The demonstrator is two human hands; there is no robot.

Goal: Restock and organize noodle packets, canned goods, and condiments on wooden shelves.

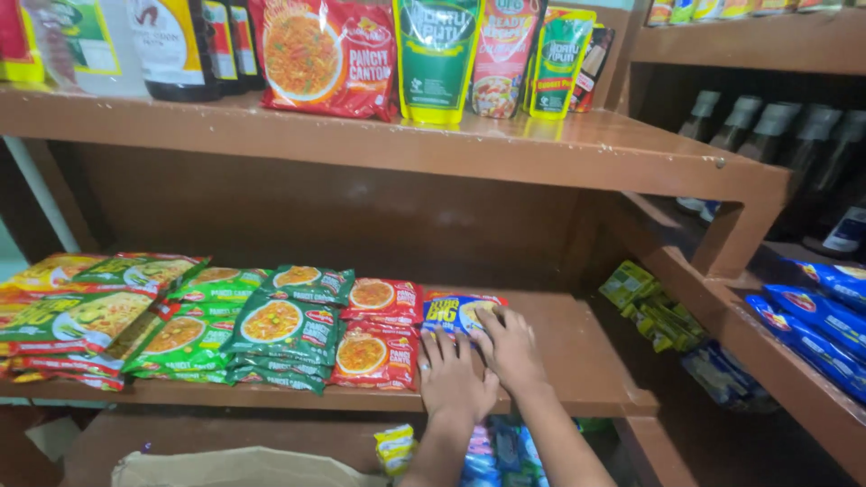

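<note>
Both my hands rest flat on the lower wooden shelf (586,361). My left hand (451,374) lies palm down with fingers spread beside a red noodle packet (372,353), its fingertips at a blue and yellow packet (456,311). My right hand (510,347) presses on the right end of that blue and yellow packet. Neither hand grips anything. To the left lie stacks of green noodle packets (275,329) and more red ones (383,296).
The upper shelf (505,149) carries a big red noodle bag (325,54), green and red pouches (437,54) and dark bottles (176,45). Small green sachets (649,307) and blue packets (812,329) lie at right. A brown bag (234,469) sits below.
</note>
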